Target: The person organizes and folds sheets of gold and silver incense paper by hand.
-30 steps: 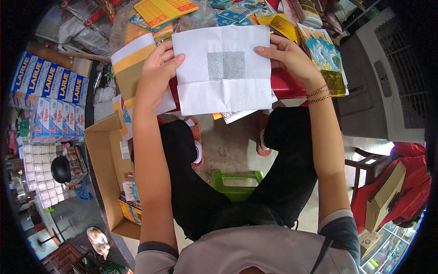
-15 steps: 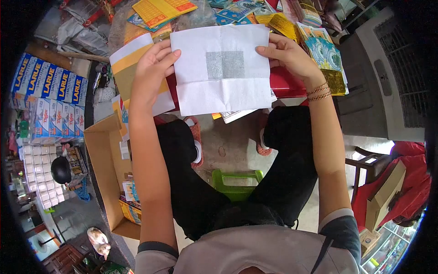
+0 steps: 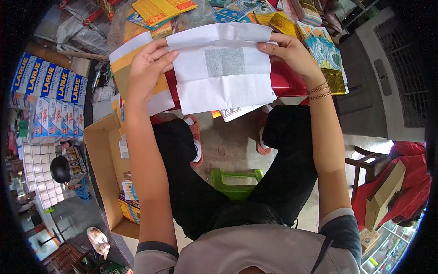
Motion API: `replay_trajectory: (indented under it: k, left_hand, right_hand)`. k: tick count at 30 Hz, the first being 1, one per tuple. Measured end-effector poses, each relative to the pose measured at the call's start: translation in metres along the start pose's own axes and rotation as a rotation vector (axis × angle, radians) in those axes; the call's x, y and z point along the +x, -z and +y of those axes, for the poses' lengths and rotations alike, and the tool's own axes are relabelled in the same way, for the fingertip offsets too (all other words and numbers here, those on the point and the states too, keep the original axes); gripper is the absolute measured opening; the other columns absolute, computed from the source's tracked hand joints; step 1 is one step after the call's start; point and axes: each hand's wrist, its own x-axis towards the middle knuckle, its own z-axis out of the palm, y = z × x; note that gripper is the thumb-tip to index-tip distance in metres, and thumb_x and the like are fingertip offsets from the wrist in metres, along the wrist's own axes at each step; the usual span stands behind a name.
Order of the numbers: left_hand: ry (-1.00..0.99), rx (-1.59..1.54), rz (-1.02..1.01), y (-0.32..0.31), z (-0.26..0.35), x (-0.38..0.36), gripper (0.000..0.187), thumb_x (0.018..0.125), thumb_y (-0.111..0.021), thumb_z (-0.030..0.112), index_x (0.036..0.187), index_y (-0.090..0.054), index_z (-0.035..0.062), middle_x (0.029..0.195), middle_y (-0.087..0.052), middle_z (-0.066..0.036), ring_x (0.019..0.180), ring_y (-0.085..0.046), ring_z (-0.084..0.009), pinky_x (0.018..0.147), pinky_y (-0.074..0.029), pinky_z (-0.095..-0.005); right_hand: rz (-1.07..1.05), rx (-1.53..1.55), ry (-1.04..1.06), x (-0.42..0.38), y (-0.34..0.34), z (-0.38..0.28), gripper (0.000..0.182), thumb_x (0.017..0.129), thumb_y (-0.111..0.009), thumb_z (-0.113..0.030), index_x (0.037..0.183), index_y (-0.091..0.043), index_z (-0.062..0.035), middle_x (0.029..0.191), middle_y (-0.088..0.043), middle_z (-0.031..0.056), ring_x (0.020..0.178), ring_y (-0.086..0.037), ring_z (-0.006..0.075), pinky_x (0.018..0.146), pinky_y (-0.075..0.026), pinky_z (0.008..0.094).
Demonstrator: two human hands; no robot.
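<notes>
A creased white paper sheet [image 3: 196, 93] with a grey square in its middle hangs between my two hands, its top edge folded over. My left hand [image 3: 153, 61] grips the upper left edge between thumb and fingers. At the upper right edge my right hand [image 3: 289, 52] pinches the sheet the same way. Behind the paper lies the red table [image 3: 287, 82]. A sheet banded in white, yellow and brown [image 3: 125, 64] lies by my left hand. Beyond my right hand are blue patterned papers [image 3: 324, 52] and gold paper [image 3: 334, 81].
An open cardboard box [image 3: 102, 160] stands at the left, near stacked LARUE cartons [image 3: 50, 77]. A green stool [image 3: 235, 182] is between my legs. Yellow and red papers [image 3: 162, 10] lie at the table's back. A cat [image 3: 98, 241] lies at the lower left.
The sheet's top edge has bent over toward me; before, it was nearly flat. My left hand has shifted slightly left, and my right hand still holds its side.
</notes>
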Motion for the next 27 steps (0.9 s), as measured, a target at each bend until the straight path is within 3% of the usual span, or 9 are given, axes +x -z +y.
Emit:
replay_trajectory:
  k: [4,6,10,13,18,21,27]
  left_hand:
    - [0.003,0.046,0.029,-0.005,0.005,-0.004,0.038,0.082,-0.068,0.007,0.117,-0.054,-0.0008,0.106,-0.064,-0.009,0.093,-0.061,-0.0113,0.079,-0.049,-0.0243]
    - [-0.029,-0.075,-0.138,-0.012,0.013,-0.008,0.045,0.081,-0.068,0.005,0.122,-0.052,-0.0021,0.11,-0.063,-0.011,0.096,-0.061,-0.0132,0.084,-0.048,-0.0247]
    - [-0.049,-0.047,-0.141,-0.014,0.008,-0.007,0.048,0.08,-0.068,0.004,0.124,-0.051,-0.0027,0.111,-0.064,-0.011,0.097,-0.061,-0.0137,0.086,-0.046,-0.0245]
    - [-0.011,-0.004,-0.124,-0.014,0.011,-0.007,0.049,0.079,-0.069,0.006,0.124,-0.051,-0.0027,0.108,-0.065,-0.01,0.095,-0.061,-0.0116,0.085,-0.047,-0.0233]
    - [0.056,0.044,-0.079,-0.017,0.016,-0.01,0.045,0.082,-0.068,0.009,0.122,-0.054,-0.0018,0.104,-0.066,-0.006,0.081,-0.055,-0.0029,0.067,-0.042,-0.0165]
    - [0.062,0.033,-0.091,-0.017,0.013,-0.01,0.043,0.083,-0.067,0.01,0.122,-0.054,-0.0015,0.103,-0.066,-0.005,0.078,-0.053,-0.0016,0.063,-0.039,-0.0157]
    - [0.037,-0.016,-0.15,-0.01,0.006,-0.008,0.044,0.083,-0.066,0.007,0.123,-0.052,-0.0021,0.106,-0.066,-0.008,0.085,-0.058,-0.0051,0.072,-0.044,-0.0183]
  right_hand:
    - [0.021,-0.015,0.0,-0.001,-0.001,-0.002,0.031,0.089,-0.064,-0.02,0.114,-0.063,-0.0034,0.097,-0.067,0.0033,0.086,-0.064,0.0105,0.081,-0.051,0.0256]
    - [0.014,0.034,0.002,0.0,0.0,-0.001,0.031,0.088,-0.064,-0.02,0.114,-0.062,-0.0033,0.098,-0.067,0.0029,0.088,-0.063,0.0104,0.081,-0.051,0.0257]
    - [-0.021,0.186,-0.024,-0.004,-0.005,-0.007,0.034,0.087,-0.065,-0.021,0.115,-0.06,-0.0031,0.102,-0.065,0.0022,0.092,-0.062,0.0103,0.082,-0.051,0.0262]
    - [-0.077,0.072,-0.049,-0.006,-0.002,-0.006,0.035,0.087,-0.065,-0.022,0.116,-0.059,-0.0033,0.102,-0.065,0.0029,0.091,-0.063,0.0108,0.082,-0.051,0.0266]
    - [-0.122,0.067,-0.057,-0.009,-0.005,-0.012,0.034,0.088,-0.064,-0.021,0.116,-0.059,-0.003,0.102,-0.066,0.0032,0.09,-0.063,0.0112,0.082,-0.051,0.0265]
    - [-0.133,0.091,-0.067,-0.008,-0.005,-0.007,0.034,0.088,-0.064,-0.021,0.116,-0.059,-0.0025,0.102,-0.066,0.0036,0.09,-0.063,0.0114,0.081,-0.051,0.0266]
    - [-0.134,0.075,-0.064,-0.007,-0.007,-0.008,0.033,0.088,-0.064,-0.018,0.116,-0.059,-0.0019,0.102,-0.066,0.0039,0.09,-0.063,0.0114,0.081,-0.051,0.0274]
